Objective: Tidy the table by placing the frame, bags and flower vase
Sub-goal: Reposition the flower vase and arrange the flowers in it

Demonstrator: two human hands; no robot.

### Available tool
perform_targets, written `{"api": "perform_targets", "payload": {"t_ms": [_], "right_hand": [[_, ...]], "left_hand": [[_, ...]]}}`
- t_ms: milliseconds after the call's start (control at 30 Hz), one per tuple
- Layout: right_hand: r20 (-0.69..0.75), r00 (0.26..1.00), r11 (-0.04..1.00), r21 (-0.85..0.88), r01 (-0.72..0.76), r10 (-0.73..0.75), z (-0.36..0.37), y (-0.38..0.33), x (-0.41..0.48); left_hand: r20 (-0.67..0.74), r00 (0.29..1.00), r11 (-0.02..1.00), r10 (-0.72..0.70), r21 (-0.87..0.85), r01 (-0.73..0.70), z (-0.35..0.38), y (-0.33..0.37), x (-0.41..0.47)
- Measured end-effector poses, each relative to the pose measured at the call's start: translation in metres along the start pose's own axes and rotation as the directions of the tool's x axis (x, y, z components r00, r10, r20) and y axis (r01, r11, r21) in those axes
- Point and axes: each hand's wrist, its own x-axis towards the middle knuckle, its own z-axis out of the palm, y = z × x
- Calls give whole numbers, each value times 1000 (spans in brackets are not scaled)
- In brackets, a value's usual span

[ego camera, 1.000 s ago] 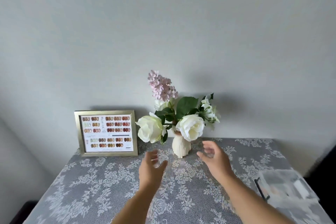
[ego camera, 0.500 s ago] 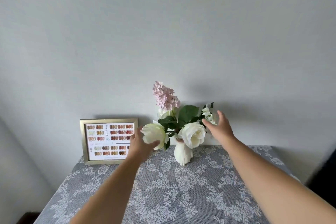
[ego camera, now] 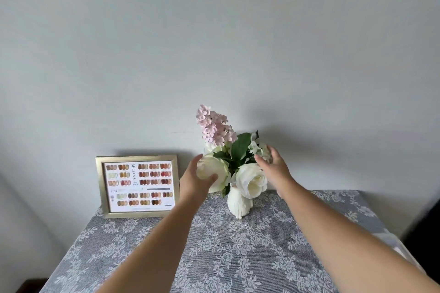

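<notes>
A cream flower vase stands upright near the back of the table, holding white roses, a pink lilac spray and green leaves. My left hand cups the left white rose, thumb under it. My right hand touches the small white blossoms on the right side of the bouquet. A gold picture frame with a nail colour chart leans against the wall, left of the vase. No bags are in view.
The table wears a grey cloth with white lace flowers. A plain grey wall rises right behind the frame and vase. Dark floor shows past the table's right edge and lower left corner.
Both hands rose from above the tablecloth up to the bouquet. The left hand now cups the left rose and the right hand reached the small blossoms. The view tilted up, losing the bags at right.
</notes>
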Motion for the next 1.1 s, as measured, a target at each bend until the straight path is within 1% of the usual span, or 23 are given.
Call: {"api": "perform_targets", "payload": {"t_ms": [67, 233, 367, 533, 600, 667, 733, 767, 800, 867, 900, 967, 1100], "right_hand": [[27, 999, 997, -71, 23, -21, 1, -2, 1], [81, 994, 984, -158, 85, -73, 2, -4, 4], [103, 989, 981, -152, 125, -110, 6, -2, 2], [52, 989, 977, -152, 147, -141, -1, 2, -3], [-19, 981, 966, -180, 185, -191, -5, 7, -13], [-125, 937, 911, -304, 278, -327, -7, 14, -30], [-156, 846, 795, -460, 395, -510, -8, 25, -48], [-133, 809, 731, -530, 430, -572, -8, 32, -55], [-93, 796, 675, -594, 438, -598, -7, 39, -62], [-11, 817, 597, -689, 412, -576, -2, 50, -71], [11, 836, 588, -705, 396, -549, 1, 54, -74], [17, 857, 617, -687, 384, -515, 7, 56, -75], [-27, 832, 683, -587, 435, -554, 20, 42, -66]], "left_hand": [[8, 1000, 1000, 14, 11, -14, 4, 5, 4], [4, 1000, 999, 16, 30, -16, 14, 14, 12], [4, 1000, 997, 12, 71, -12, 19, 16, 15], [0, 1000, 998, -9, 60, 9, 17, 9, 13], [-9, 1000, 999, -7, 50, 7, 15, 6, 11], [-15, 1000, 999, -13, 37, 13, 14, 5, 9], [-13, 1000, 999, -17, 38, 17, 14, 5, 7], [-10, 1000, 999, -13, 47, 14, 14, 6, 6], [-9, 1000, 998, -7, 58, 8, 15, 6, 6], [-11, 1000, 998, 6, 68, -5, 16, 6, 6], [-11, 1000, 998, 10, 69, -10, 16, 5, 6], [-7, 1000, 998, 16, 65, -16, 17, 4, 6], [-6, 999, 999, 32, 44, -32, 18, 2, 8]]}}
